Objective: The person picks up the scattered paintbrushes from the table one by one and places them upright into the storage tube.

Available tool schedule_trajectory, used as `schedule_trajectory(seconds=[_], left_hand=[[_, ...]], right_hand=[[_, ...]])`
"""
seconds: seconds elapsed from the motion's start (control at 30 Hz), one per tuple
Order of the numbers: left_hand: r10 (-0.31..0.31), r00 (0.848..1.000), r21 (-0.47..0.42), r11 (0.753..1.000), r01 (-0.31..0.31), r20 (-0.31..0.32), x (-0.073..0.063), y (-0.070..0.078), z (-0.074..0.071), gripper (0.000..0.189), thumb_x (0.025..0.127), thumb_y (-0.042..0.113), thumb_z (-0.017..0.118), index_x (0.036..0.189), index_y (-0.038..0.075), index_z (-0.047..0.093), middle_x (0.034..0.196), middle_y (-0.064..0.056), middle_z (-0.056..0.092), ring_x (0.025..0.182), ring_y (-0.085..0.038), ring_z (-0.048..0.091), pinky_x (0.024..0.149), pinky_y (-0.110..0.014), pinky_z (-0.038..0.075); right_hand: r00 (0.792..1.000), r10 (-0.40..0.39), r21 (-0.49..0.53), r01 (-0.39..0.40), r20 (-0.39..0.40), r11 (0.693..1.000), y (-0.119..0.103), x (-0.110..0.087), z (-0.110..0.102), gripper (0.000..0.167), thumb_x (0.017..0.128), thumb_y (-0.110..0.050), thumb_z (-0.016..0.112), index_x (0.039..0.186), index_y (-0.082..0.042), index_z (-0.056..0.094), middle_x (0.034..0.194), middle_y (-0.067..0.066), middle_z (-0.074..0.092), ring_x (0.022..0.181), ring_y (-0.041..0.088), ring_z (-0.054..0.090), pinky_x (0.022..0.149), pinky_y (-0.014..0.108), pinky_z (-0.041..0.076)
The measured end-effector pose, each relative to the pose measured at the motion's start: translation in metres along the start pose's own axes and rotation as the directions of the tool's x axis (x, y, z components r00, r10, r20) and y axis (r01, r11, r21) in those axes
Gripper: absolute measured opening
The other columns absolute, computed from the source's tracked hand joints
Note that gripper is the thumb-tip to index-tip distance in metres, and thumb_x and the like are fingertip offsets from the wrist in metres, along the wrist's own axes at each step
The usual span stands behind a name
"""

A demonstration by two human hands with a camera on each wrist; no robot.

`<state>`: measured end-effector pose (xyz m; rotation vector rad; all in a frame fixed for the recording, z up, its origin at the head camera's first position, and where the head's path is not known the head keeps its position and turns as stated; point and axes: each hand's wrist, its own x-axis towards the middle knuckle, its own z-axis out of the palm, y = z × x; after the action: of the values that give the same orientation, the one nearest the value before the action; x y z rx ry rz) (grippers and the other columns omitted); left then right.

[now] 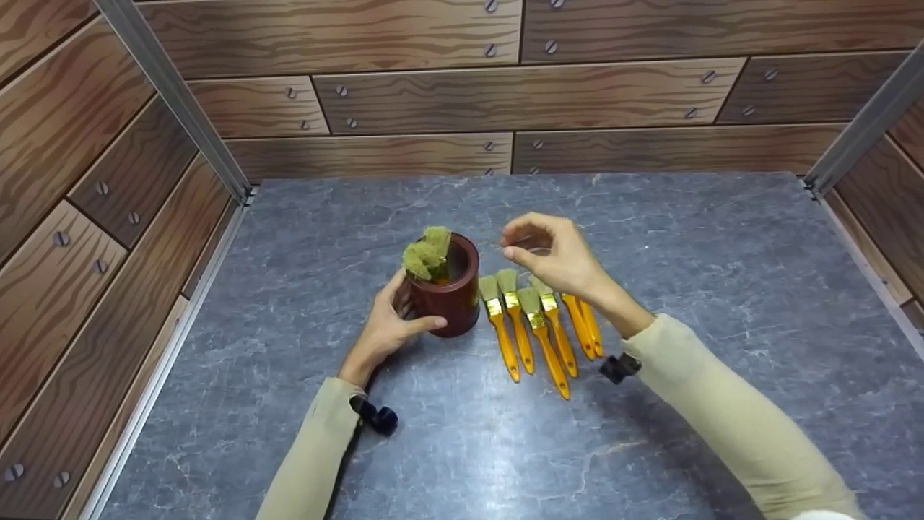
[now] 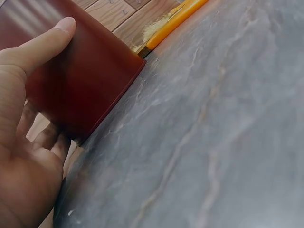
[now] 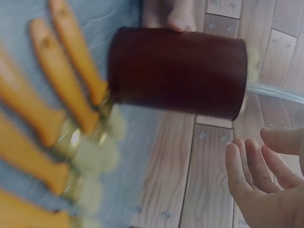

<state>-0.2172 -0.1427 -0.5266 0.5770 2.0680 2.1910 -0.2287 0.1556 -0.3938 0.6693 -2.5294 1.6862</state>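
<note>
My left hand (image 1: 386, 325) grips the side of the can (image 1: 449, 307), smooth and probably stiff. My right hand (image 1: 554, 253), loosely bent, empty, hangs right of the can; just beside the can, brushes (image 1: 552, 355) look light: I'd grasp their handles (image 1: 503, 343).

Left hand (image 1: 390, 325) holding red can (image 1: 449, 307), brushes (image 1: 429, 256) inside, right hand (image 1: 559, 258) nearby, orange-handled brushes (image 1: 561, 341) on table (image 1: 289, 303)

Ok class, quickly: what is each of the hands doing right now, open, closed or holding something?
Left hand: holding the dark red can.
Right hand: open and empty, fingers loosely curled.
</note>
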Motion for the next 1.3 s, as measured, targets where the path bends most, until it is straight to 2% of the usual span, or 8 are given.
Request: schedule_trajectory(seconds=[0.2, 0.3, 0.4, 0.63, 0.8, 0.9, 1.03, 1.3], left_hand=[[0.001, 1.0, -0.009, 1.0, -0.001, 0.001, 0.003, 0.001, 0.001, 0.106, 0.081, 0.003, 0.094, 0.167, 0.021, 0.037, 0.162, -0.003, 0.053, 0.153, -0.022, 0.047, 0.127, -0.039, 0.041], [0.002, 1.0, -0.025, 1.0, -0.002, 0.001, 0.003, 0.001, 0.002, 0.105, 0.081, 0.002, 0.093, 0.167, 0.02, 0.037, 0.162, -0.003, 0.053, 0.153, -0.022, 0.047, 0.127, -0.037, 0.041], [0.006, 1.0, -0.046, 0.999, -0.005, 0.005, 0.003, 0.0, 0.003, 0.103, 0.081, 0.0, 0.093, 0.166, 0.017, 0.038, 0.163, -0.005, 0.052, 0.154, -0.022, 0.046, 0.127, -0.037, 0.041], [-0.044, 0.999, -0.031, 0.999, 0.043, -0.012, -0.001, -0.001, 0.001, 0.099, 0.083, 0.006, 0.093, 0.165, 0.017, 0.039, 0.164, -0.003, 0.051, 0.155, -0.019, 0.043, 0.129, -0.035, 0.038], [-0.051, 0.999, -0.039, 0.998, 0.05, -0.016, -0.003, -0.003, -0.001, 0.096, 0.084, 0.002, 0.091, 0.165, 0.013, 0.039, 0.164, -0.008, 0.05, 0.156, -0.024, 0.042, 0.13, -0.037, 0.036], [-0.052, 0.998, -0.032, 0.998, 0.051, -0.024, -0.004, -0.005, -0.001, 0.094, 0.085, 0.001, 0.09, 0.164, 0.013, 0.041, 0.163, -0.009, 0.052, 0.156, -0.025, 0.043, 0.13, -0.038, 0.036], [-0.062, 0.997, -0.019, 0.998, 0.061, -0.04, -0.006, -0.005, 0.0, 0.093, 0.085, 0.002, 0.091, 0.163, 0.012, 0.042, 0.161, -0.01, 0.053, 0.154, -0.026, 0.045, 0.13, -0.039, 0.037], [-0.067, 0.997, -0.013, 0.998, 0.067, -0.041, -0.006, -0.004, 0.0, 0.092, 0.083, 0.005, 0.093, 0.162, 0.013, 0.044, 0.159, -0.009, 0.056, 0.153, -0.025, 0.047, 0.129, -0.038, 0.038]], right_hand=[[0.999, 0.049, -0.141, -0.047, 0.005, 0.989, 0.026, -0.015, -0.016, 0.022, 0.096, 0.001, 0.077, 0.117, 0.004, 0.074, 0.114, 0.022, 0.076, 0.104, 0.037, 0.075, 0.097, 0.048, 0.064], [0.996, 0.089, -0.223, -0.085, 0.011, 0.971, 0.039, -0.024, -0.023, 0.023, 0.095, 0.0, 0.077, 0.118, 0.004, 0.074, 0.113, 0.022, 0.076, 0.103, 0.039, 0.075, 0.094, 0.05, 0.065], [0.995, 0.096, -0.287, -0.087, 0.018, 0.954, 0.052, -0.032, -0.031, 0.024, 0.093, 0.002, 0.077, 0.116, 0.006, 0.074, 0.108, 0.023, 0.077, 0.097, 0.039, 0.076, 0.088, 0.051, 0.067], [0.994, 0.113, -0.375, -0.103, 0.005, 0.921, 0.076, -0.048, -0.046, 0.022, 0.09, -0.002, 0.08, 0.11, 0.006, 0.076, 0.1, 0.02, 0.078, 0.087, 0.034, 0.076, 0.079, 0.047, 0.067], [0.984, 0.177, -0.405, -0.165, -0.008, 0.899, 0.087, -0.055, -0.052, 0.016, 0.087, 0.0, 0.082, 0.101, 0.004, 0.076, 0.093, 0.017, 0.077, 0.081, 0.028, 0.074, 0.072, 0.031, 0.065], [0.97, 0.244, -0.414, -0.226, -0.01, 0.882, 0.091, -0.058, -0.054, 0.016, 0.085, 0.001, 0.083, 0.099, 0.003, 0.075, 0.09, 0.015, 0.076, 0.079, 0.023, 0.071, 0.069, 0.024, 0.06], [0.941, 0.338, -0.431, -0.311, -0.015, 0.847, 0.093, -0.06, -0.056, 0.018, 0.083, -0.003, 0.085, 0.095, 0.001, 0.073, 0.085, 0.011, 0.076, 0.073, 0.016, 0.066, 0.066, 0.021, 0.055], [0.86, 0.506, -0.397, -0.488, -0.065, 0.777, 0.091, -0.056, -0.06, 0.03, 0.08, -0.013, 0.09, 0.101, 0.0, 0.073, 0.084, 0.007, 0.077, 0.07, 0.012, 0.065, 0.063, 0.021, 0.055]])
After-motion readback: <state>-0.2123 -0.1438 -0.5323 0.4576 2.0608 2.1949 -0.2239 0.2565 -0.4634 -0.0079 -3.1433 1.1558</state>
